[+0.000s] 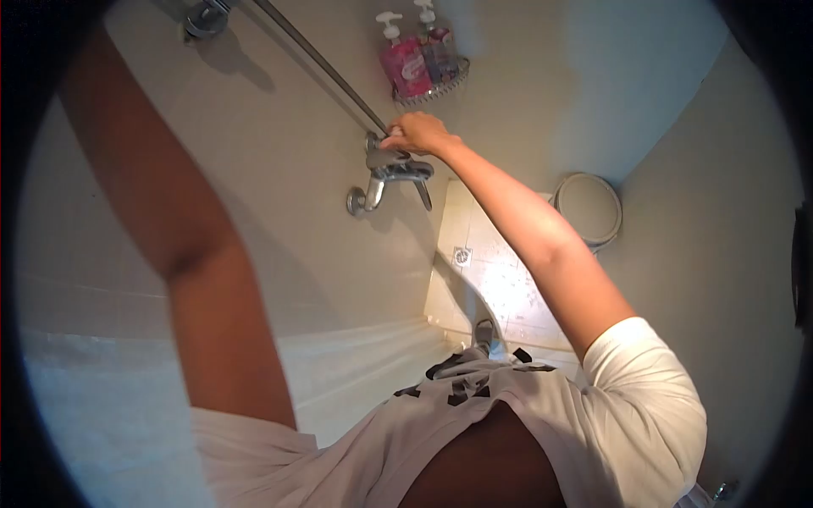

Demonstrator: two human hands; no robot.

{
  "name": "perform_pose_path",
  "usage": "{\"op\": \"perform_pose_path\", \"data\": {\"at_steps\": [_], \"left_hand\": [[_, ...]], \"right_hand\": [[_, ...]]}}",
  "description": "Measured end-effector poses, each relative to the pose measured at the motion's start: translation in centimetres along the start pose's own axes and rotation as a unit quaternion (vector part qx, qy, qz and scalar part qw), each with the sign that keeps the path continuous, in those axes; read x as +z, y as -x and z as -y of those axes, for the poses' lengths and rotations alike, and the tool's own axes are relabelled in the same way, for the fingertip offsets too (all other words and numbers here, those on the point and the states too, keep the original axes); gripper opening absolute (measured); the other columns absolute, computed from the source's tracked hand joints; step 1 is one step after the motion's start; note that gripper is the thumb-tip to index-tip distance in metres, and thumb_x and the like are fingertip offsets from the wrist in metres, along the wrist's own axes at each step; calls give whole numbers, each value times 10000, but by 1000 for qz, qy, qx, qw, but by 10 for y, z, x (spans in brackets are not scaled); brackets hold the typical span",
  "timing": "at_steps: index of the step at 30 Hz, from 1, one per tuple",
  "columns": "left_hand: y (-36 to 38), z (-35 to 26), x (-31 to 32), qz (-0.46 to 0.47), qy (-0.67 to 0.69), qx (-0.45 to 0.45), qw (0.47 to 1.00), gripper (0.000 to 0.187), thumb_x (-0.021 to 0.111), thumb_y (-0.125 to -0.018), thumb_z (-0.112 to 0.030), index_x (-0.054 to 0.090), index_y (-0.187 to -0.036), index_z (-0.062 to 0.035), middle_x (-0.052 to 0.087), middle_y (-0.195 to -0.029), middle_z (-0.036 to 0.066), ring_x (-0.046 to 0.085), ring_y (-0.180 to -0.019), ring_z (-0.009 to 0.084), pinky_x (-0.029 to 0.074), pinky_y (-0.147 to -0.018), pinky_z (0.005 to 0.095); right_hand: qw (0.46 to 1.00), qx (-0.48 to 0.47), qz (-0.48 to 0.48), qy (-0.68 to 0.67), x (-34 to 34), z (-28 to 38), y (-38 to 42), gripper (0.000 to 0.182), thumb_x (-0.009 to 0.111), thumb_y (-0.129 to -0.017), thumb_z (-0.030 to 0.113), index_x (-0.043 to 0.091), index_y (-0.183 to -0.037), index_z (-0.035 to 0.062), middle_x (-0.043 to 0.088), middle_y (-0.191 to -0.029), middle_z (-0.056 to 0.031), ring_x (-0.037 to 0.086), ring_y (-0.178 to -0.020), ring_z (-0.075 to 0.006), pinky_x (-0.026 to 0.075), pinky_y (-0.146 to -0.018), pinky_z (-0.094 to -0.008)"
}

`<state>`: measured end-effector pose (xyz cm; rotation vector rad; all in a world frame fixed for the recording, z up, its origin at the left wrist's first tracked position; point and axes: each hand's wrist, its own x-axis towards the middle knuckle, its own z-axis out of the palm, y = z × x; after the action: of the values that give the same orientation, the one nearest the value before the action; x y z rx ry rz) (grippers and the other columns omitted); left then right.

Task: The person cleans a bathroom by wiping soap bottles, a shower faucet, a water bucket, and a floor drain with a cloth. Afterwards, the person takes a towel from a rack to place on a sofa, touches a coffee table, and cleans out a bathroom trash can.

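My right hand (419,133) is closed around the lower end of a metal shower pipe (326,68), just above the wall-mounted mixer tap (377,182). Something small and pale shows at the fingertips, too small to name. The chrome tap's lever points down beside the wrist. My left arm stretches up along the wall at the left, and its hand is outside the picture. Above my right hand, a wire corner shelf (436,91) bears a pink pump bottle (408,68) and a clear, purplish pump bottle (439,55).
A chrome shower fitting (206,19) is on the wall at the upper left. Below lies a tiled floor (500,284) with a drain (461,256) and a round, pale-lidded container (589,210). A whitish curtain or sheet (110,398) hangs at the lower left.
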<state>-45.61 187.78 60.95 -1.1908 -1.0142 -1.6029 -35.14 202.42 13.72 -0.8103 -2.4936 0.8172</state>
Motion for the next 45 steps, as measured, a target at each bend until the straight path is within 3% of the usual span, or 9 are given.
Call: {"op": "perform_pose_path", "data": {"at_steps": [2, 4, 6, 8, 11, 19, 28, 30, 45], "left_hand": [[70, -5, -13, -1, 69, -32, 997, 319, 526, -814, -174, 512, -1105, -44, 510, -1052, 126, 486, -904, 224, 423, -689, 336], [144, -3, -27, -11, 106, -70, 992, 267, 626, -786, -273, 634, -780, -6, 595, -671, 66, 521, -548, 146, 397, -489, 236], [208, -12, -25, 2, 123, -175, 977, 73, 601, -770, -10, 635, -832, 4, 609, -698, 56, 468, -487, 83, 326, -412, 169], [260, -21, -35, 33, 49, -313, 948, 195, 587, -822, -201, 638, -808, -13, 607, -721, 60, 517, -565, 104, 397, -485, 232], [310, -16, -55, 35, 50, -415, 908, 142, 527, -812, 12, 631, -906, -7, 601, -792, 31, 439, -527, 42, 332, -421, 170], [318, -42, -75, 51, 10, -451, 891, 167, 519, -847, -31, 605, -989, -20, 591, -865, 7, 423, -571, 20, 339, -452, 160], [308, -56, -69, 34, 77, -431, 899, 170, 508, -836, 3, 589, -985, -7, 608, -941, 54, 431, -516, 37, 331, -418, 162], [305, -61, -68, 36, 61, -439, 896, 188, 501, -819, 23, 583, -988, 5, 608, -936, 67, 437, -504, 45, 331, -407, 163], [284, -68, -86, 33, 89, -446, 890, 220, 486, -818, 38, 558, -1024, 10, 599, -981, 67, 423, -521, 31, 346, -434, 156]], "right_hand": [[975, -171, 21, 141, 13, 15, 9, 272, 612, -749, 266, 629, -1016, 217, 653, -928, -44, 622, -877, -262, 493, -744, -403], [947, -189, 52, 255, 31, 18, -2, 329, 585, -766, 251, 579, -1095, 242, 648, -895, -50, 623, -860, -264, 499, -707, -390], [906, -205, 81, 361, 37, 17, -10, 393, 559, -784, 236, 530, -1174, 267, 642, -862, -55, 624, -844, -266, 504, -671, -378], [915, -236, 75, 317, 34, 12, -9, 255, 535, -765, 212, 608, -1010, 201, 650, -865, -52, 630, -852, -281, 513, -645, -423], [907, -246, 89, 331, 26, 19, -8, 207, 531, -763, 212, 631, -942, 186, 648, -850, -62, 633, -831, -284, 515, -626, -403], [921, -240, 35, 306, 53, 8, -31, 128, 595, -681, 141, 685, -755, 88, 654, -743, -98, 643, -737, -274, 522, -562, -408], [910, -133, 133, 369, 28, 31, -29, 199, 567, -762, 221, 652, -933, 167, 651, -914, -43, 629, -858, -277, 508, -625, -434], [911, -138, 185, 342, 16, 37, -22, 208, 583, -751, 182, 672, -907, 78, 662, -859, -95, 641, -786, -293, 497, -583, -455], [901, -63, 203, 377, 49, 33, -57, 378, 474, -820, 425, 648, -1004, 144, 646, -938, -62, 621, -840, -302, 475, -612, -470]]}}
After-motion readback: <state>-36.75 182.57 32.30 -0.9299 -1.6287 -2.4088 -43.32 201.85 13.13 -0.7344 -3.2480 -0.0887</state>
